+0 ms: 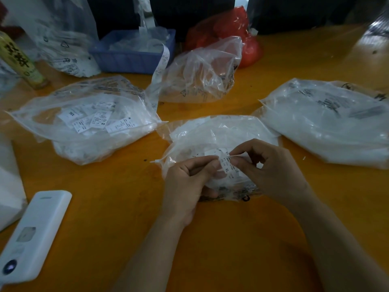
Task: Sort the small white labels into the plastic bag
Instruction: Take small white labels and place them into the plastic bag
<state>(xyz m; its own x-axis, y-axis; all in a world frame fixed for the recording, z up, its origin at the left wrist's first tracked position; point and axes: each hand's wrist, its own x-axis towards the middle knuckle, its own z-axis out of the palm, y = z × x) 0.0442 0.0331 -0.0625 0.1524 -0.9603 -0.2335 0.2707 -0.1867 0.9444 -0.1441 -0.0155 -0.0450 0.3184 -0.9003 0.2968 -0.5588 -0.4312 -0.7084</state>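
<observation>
A small white label (227, 167) printed "XL" is held between both hands over a clear plastic bag (212, 133) at the table's middle. My left hand (187, 184) pinches the label's left edge, and its lower fingers curl under the bag's near edge. My right hand (271, 167) pinches the label's right side with thumb and forefinger. The bag lies flat and holds more white labels. Another clear bag (84, 121) to the left holds several size labels. A third full bag (328, 123) lies to the right.
On the orange table (117, 186) a white device (33, 234) lies at the near left. Behind are a crumpled clear bag (202, 70), a blue tray (134, 53) with a label strip (161, 66) hanging out, a red bag (237, 34) and a bottle (19, 60).
</observation>
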